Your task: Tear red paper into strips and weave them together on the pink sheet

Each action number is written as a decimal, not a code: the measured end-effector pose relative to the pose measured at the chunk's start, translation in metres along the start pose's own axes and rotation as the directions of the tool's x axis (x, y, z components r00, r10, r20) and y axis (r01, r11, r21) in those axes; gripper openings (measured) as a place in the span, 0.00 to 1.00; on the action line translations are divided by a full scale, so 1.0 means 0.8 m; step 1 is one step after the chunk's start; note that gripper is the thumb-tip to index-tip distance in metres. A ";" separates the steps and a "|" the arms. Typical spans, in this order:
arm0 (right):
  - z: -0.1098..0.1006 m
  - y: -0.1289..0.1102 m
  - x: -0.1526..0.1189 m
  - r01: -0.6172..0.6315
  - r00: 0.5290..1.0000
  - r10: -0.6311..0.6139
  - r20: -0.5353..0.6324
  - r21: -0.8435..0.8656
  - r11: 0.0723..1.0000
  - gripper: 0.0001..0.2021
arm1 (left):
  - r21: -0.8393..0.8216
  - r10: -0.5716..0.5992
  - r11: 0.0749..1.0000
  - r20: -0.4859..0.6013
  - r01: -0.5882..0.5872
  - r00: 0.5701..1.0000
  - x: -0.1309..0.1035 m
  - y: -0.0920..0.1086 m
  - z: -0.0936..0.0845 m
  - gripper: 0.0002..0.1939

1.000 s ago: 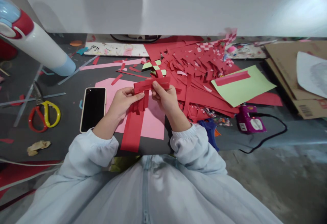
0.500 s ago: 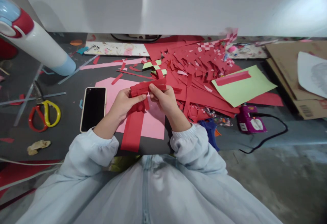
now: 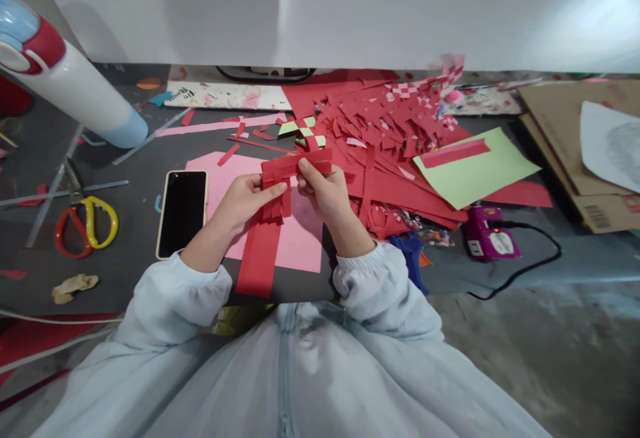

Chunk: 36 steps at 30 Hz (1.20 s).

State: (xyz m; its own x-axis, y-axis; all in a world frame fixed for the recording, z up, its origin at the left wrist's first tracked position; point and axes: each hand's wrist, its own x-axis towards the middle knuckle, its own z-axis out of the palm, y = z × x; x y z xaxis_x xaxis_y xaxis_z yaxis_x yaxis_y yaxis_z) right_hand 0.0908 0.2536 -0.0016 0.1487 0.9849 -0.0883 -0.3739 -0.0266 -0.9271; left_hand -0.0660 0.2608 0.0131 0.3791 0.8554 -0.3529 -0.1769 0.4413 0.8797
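Observation:
Between my two hands is a piece of red paper cut into strips, with a long red strip running across its top. My left hand pinches the cut paper at its left side, thumb in front. At the right, my right hand grips the crossing strip between thumb and fingers. Below them a wide red paper band lies over a pink paper sheet. Just beyond my hands is a small red and green woven paper piece.
A phone and scissors lie to the left, with a white bottle behind. Red paper scraps heap at the back right. A green sheet, purple box with a cable and cardboard are farther right.
The held cut paper has shifted slightly right and turned flatter, with its strips hanging more evenly. My right hand has moved a little to the right along with it.

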 end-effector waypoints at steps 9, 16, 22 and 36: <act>0.001 -0.001 0.000 -0.036 0.999 0.035 0.032 0.021 0.999 0.26 | -0.064 0.007 0.998 0.058 -0.004 0.998 0.003 -0.002 -0.006 0.20; 0.000 0.000 0.001 -0.041 0.999 0.041 0.013 0.029 0.999 0.27 | -0.046 -0.081 0.995 0.082 0.085 0.993 0.000 0.003 -0.004 0.17; -0.001 -0.002 0.003 -0.064 0.998 0.064 -0.001 0.023 0.998 0.27 | -0.002 -0.099 0.995 0.056 0.099 0.993 0.000 0.006 -0.003 0.18; -0.014 -0.010 0.003 -0.278 0.949 0.305 0.072 -0.260 0.925 0.25 | 0.266 0.109 0.961 -0.113 -0.076 0.988 0.006 0.012 -0.005 0.04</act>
State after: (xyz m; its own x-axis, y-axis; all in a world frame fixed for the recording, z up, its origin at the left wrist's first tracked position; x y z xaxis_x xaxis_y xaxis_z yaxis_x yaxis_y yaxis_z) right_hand 0.1047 0.2539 0.0015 -0.0392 0.9394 -0.3406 -0.1493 -0.3426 -0.9276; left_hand -0.0700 0.2702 0.0187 0.2527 0.9236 -0.2882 0.0426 0.2869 0.9570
